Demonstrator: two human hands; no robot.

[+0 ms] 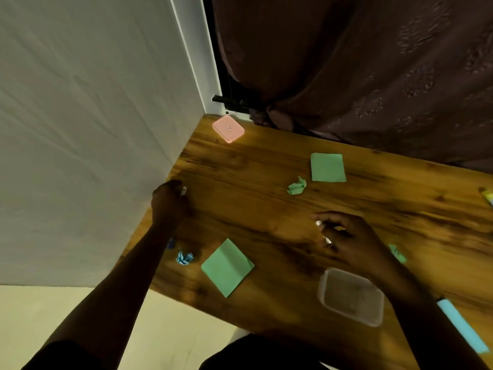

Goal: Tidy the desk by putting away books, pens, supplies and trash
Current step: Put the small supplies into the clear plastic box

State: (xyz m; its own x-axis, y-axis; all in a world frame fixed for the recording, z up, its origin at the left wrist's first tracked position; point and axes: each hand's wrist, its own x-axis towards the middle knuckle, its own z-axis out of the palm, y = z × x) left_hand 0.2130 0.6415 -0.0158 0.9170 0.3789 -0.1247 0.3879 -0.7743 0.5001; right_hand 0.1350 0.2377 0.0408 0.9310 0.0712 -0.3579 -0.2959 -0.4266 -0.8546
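though illegible, mark [228,128] on pink box [222,123]

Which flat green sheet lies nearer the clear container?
The front sheet, just left of the clear container; the back sheet lies farther off, beyond the crumpled green scrap.

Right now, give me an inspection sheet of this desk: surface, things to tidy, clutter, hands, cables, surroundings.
Surface: wooden desk, set in a corner.
Job's things: far green paper and near green paper, both flat; crumpled green paper; crumpled blue paper; clear tub; light blue pen; pink box.
Clutter: yellowish thing, cut off at the right edge.
Hands: left hand grips a small white thing; right hand pinches a small shiny thing.
Cables: nothing seen.
Surroundings: white wall on the left, dark curtain behind, pale floor.
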